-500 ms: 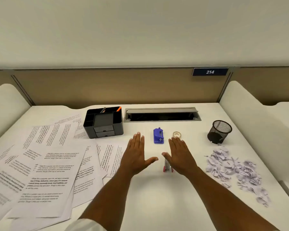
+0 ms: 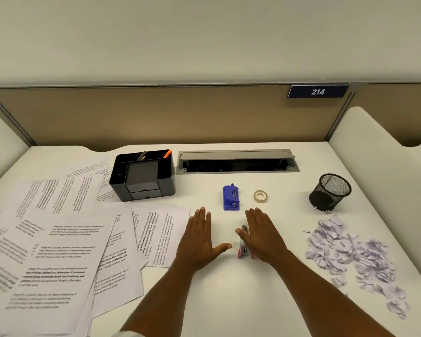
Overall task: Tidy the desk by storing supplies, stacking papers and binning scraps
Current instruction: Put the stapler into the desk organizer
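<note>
- Right now you are holding both hands flat and spread, palms down, grasping nothing: your left hand (image 2: 199,239) is hovering over bare bench (image 2: 229,300), and your right hand (image 2: 263,237) is partly covering the small pink-ended stapler (image 2: 244,246).
- Your right palm is sitting so close over the stapler that a careless sweep is likely to knock the smooth, hard little thing sliding across the slick white surface.
- The torn paper scraps (image 2: 350,259) are lying in a loose, crumpled heap to your right, near the edge; being light and ragged, they are liable to scatter or drop off the bench if you are brushing them too fast.
- The black mesh cup (image 2: 331,192) is leaning on its side just behind the heap, and its round wall is apt to roll when nudged.
- The printed sheets (image 2: 58,239) are fanning out thin and overlapping on your left, so they are likely to slide or crease when gathered one-handed.
- The blue plastic hole punch (image 2: 231,198) and the ring of tape (image 2: 260,196) are waiting just beyond your fingertips, well apart from the black compartmented organiser (image 2: 144,176).
</note>
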A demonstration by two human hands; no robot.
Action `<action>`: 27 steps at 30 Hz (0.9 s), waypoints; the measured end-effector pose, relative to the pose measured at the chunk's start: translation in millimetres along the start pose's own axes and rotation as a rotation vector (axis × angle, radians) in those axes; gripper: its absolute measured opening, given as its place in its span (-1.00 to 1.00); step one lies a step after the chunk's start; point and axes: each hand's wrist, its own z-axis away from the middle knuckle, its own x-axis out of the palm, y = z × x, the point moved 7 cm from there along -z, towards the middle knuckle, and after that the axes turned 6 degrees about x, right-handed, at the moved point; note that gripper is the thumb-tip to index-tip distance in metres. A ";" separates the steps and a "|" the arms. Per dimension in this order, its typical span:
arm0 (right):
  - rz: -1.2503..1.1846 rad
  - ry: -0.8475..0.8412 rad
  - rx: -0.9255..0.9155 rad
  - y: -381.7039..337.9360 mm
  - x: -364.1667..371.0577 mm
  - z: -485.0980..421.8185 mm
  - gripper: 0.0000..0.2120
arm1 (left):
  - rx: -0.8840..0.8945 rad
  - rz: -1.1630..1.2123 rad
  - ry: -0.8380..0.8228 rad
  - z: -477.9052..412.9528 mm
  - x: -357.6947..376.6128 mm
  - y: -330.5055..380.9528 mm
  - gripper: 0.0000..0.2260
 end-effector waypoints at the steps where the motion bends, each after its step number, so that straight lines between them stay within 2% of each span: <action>1: -0.001 -0.008 0.003 2.0 4.8 -2.1 -0.25 | 0.004 -0.004 -0.010 -0.3 4.5 0.2 -0.02; 4: -0.025 -0.041 0.020 6.9 15.2 -2.6 -0.28 | 0.001 0.010 -0.036 0.0 14.8 -0.6 -0.04; 8: -0.064 -0.067 0.038 11.1 23.2 -2.9 0.04 | -0.017 0.025 -0.058 -2.2 24.4 -4.6 -0.04; 11: -0.071 -0.076 0.053 13.6 26.5 -5.3 -0.03 | -0.024 0.031 -0.067 -1.9 30.3 -7.7 -0.04; 15: -0.087 -0.088 0.065 12.1 27.7 -4.5 -0.29 | -0.014 0.044 -0.070 0.9 38.4 -8.7 -0.04; 21: -0.163 -0.103 0.114 14.0 32.3 -1.2 -0.21 | -0.009 0.005 -0.033 1.3 43.2 -9.6 -0.01; 27: -0.073 0.040 0.148 14.6 17.2 2.4 -0.20 | -0.012 0.016 -0.001 0.8 42.3 -10.7 0.00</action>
